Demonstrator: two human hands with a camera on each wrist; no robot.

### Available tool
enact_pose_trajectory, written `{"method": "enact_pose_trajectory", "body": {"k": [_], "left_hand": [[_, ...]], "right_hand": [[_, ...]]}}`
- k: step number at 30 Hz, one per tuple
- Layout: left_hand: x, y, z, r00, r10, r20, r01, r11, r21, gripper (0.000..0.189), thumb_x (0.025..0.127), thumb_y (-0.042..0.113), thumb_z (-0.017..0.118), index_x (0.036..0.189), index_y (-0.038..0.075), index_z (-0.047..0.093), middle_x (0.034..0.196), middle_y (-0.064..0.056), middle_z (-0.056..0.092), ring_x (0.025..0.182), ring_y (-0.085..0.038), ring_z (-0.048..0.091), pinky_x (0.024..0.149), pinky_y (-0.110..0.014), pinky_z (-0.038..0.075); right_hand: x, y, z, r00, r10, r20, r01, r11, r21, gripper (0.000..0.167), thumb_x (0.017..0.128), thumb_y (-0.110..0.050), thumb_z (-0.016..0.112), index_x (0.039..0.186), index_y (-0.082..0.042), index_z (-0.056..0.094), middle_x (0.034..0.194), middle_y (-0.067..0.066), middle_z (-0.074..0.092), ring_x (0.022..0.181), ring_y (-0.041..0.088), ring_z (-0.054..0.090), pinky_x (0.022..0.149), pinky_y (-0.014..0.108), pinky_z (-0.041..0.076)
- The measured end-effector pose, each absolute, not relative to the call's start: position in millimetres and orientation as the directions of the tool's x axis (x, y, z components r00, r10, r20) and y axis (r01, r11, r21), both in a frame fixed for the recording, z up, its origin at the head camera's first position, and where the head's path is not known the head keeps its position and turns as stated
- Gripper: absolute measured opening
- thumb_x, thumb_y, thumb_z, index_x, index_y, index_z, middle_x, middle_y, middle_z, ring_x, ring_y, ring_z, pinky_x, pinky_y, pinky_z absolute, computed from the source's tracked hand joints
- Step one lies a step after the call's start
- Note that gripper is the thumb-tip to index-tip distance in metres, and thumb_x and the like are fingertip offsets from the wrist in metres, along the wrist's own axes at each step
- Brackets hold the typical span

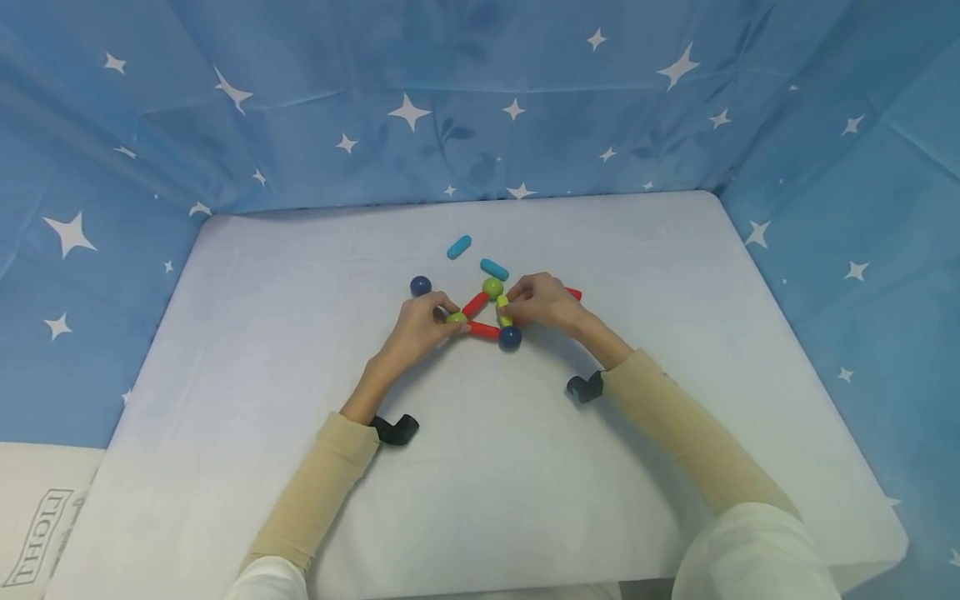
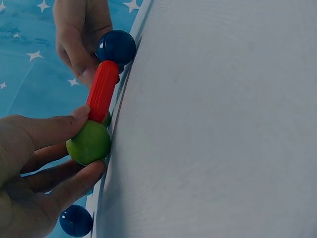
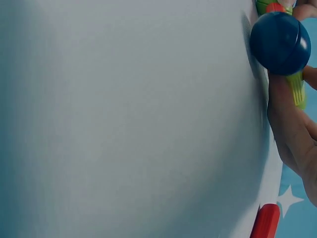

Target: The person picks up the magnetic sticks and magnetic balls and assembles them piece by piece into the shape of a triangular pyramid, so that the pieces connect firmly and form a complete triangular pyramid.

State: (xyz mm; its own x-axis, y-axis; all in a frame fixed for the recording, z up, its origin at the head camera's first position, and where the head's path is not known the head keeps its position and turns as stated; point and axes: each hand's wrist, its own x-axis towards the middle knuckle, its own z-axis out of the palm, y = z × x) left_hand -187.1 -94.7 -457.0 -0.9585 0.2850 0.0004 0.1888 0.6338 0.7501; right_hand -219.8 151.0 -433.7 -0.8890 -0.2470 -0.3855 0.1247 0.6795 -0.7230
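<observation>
My left hand pinches a green ball between thumb and fingers. Two red rods meet at that ball: one red rod runs to a dark blue ball, the other red rod to a second green ball. In my right hand a yellow-green rod is pinched, its near end at the dark blue ball. Its far end lies close to the second green ball; whether they touch I cannot tell. In the right wrist view the blue ball partly hides the rod.
Two light blue rods lie beyond the hands. A loose dark blue ball sits by the left hand. Another red rod pokes out behind the right hand. Blue star-patterned curtains stand along the white table's back and sides.
</observation>
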Motion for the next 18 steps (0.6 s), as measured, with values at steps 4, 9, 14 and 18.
{"method": "enact_pose_trajectory", "body": {"k": [4,9,14,18], "left_hand": [[-186.7,-94.5,-457.1,-0.959,0.282,-0.005,0.183,0.635,0.75,0.03,0.087,0.02,0.084,0.108,0.002,0.073,0.097,-0.012,0.072,0.084,-0.022,0.066,0.07,-0.03,0.053],[-185.3,-93.9,-456.5,-0.959,0.283,0.001,0.188,0.631,0.753,0.03,0.087,0.019,0.084,0.109,0.001,0.073,0.097,-0.012,0.072,0.083,-0.022,0.064,0.069,-0.028,0.052],[-184.4,-92.6,-457.4,-0.958,0.288,0.01,0.194,0.619,0.761,0.029,0.087,0.018,0.084,0.108,0.001,0.073,0.096,-0.012,0.071,0.079,-0.02,0.063,0.065,-0.026,0.051],[-183.7,-90.9,-458.7,-0.957,0.288,0.014,0.195,0.61,0.768,0.028,0.087,0.018,0.084,0.106,0.002,0.072,0.095,-0.011,0.07,0.077,-0.019,0.062,0.064,-0.026,0.05]], "right_hand": [[-219.2,149.0,-433.6,-0.89,-0.258,-0.375,0.113,0.674,-0.73,0.039,0.092,-0.03,0.076,0.12,-0.005,0.066,0.108,0.011,0.072,0.091,0.022,0.071,0.092,0.04,0.053],[-219.3,148.1,-435.4,-0.896,-0.261,-0.359,0.101,0.667,-0.738,0.039,0.092,-0.03,0.075,0.122,-0.005,0.068,0.108,0.01,0.072,0.091,0.022,0.071,0.09,0.04,0.054],[-219.9,146.7,-437.9,-0.904,-0.254,-0.345,0.092,0.671,-0.735,0.04,0.094,-0.03,0.073,0.126,-0.006,0.069,0.109,0.01,0.072,0.093,0.023,0.067,0.087,0.036,0.055],[-220.5,146.0,-439.6,-0.911,-0.249,-0.328,0.085,0.666,-0.741,0.039,0.095,-0.029,0.072,0.128,-0.007,0.069,0.111,0.01,0.072,0.096,0.023,0.065,0.087,0.035,0.055]]}}
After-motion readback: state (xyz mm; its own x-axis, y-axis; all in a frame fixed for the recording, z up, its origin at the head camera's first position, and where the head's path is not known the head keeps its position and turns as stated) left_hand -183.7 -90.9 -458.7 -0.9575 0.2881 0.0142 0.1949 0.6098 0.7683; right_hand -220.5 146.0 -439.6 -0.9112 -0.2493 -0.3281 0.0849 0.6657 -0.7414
